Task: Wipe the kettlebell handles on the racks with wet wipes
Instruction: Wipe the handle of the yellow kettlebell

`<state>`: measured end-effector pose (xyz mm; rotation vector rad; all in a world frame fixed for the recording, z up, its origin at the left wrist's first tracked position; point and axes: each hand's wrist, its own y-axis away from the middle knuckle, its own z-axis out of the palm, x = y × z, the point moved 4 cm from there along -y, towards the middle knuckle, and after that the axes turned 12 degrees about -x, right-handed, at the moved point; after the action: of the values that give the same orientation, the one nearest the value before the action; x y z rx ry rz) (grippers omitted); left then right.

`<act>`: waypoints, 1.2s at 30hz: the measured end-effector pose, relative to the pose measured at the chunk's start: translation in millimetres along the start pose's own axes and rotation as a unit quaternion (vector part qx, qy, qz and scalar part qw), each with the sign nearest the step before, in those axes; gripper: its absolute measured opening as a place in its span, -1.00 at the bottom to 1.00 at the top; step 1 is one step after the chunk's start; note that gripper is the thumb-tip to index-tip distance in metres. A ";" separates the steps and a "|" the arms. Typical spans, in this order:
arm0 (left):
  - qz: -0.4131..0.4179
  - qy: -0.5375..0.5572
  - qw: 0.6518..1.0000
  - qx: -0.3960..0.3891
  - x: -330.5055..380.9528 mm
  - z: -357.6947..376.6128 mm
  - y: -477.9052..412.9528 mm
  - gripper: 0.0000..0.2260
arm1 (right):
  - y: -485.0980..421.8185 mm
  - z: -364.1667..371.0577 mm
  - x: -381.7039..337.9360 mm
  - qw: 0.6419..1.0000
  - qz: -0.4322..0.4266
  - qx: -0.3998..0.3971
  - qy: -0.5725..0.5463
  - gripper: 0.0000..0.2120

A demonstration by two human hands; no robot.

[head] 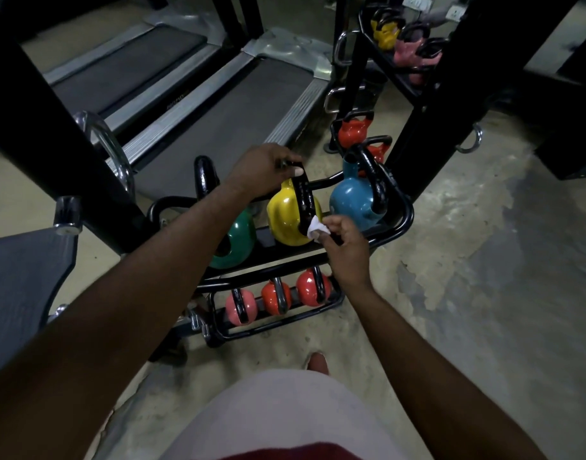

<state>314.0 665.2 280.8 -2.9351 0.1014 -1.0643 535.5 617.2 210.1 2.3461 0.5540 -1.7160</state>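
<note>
Up on the rack (pixel 405 224), top shelf, three in a row: left kettlebell (pixel 241 239), middle kettlebell (pixel 283 224), right kettlebell (pixel 349 204). Left hand (pixel 265 167) atop the middle handle (pixel 303 197), right hand (pixel 346 250) with the wipe (pixel 314 227) at its near base. Below, three smaller kettlebells (pixel 268 298) side by side. Behind, treadmills (pixel 225 117).

Two hands, the left hand (pixel 265 167) and the right hand (pixel 344 247), and one white wipe (pixel 314 227). The near rack (pixel 407 214) carries three on its upper shelf: green kettlebell (pixel 241 237), yellow kettlebell (pixel 283 217), blue kettlebell (pixel 349 204). Three smaller sit on its lower shelf: pink kettlebell (pixel 251 308), orange kettlebell (pixel 268 295), red kettlebell (pixel 306 288). Two orange-red kettlebells (pixel 353 132) stand behind. On the far rack (pixel 396 73) two show plainly — far yellow kettlebell (pixel 384 34), far pink kettlebell (pixel 407 51). Two treadmills (pixel 231 117).
</note>
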 end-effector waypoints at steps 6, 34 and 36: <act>-0.003 0.004 1.000 0.006 -2.5 1.2 -2.1 -0.70 | -10.0 2.6 12.9 0.996 0.073 -0.032 -0.042 -0.73; -0.010 0.007 1.000 -0.002 -5.9 -1.1 -6.0 -0.68 | -28.8 20.0 -56.5 0.902 -0.208 -0.015 0.378 -0.91; -0.001 0.001 1.000 0.000 -6.1 -0.7 -5.9 -0.68 | -41.9 15.6 -61.1 0.945 -0.173 0.002 0.277 -0.89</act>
<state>309.3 671.5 277.6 -2.9351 0.0974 -1.0668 489.0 638.3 265.9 2.8700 1.1045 -1.1280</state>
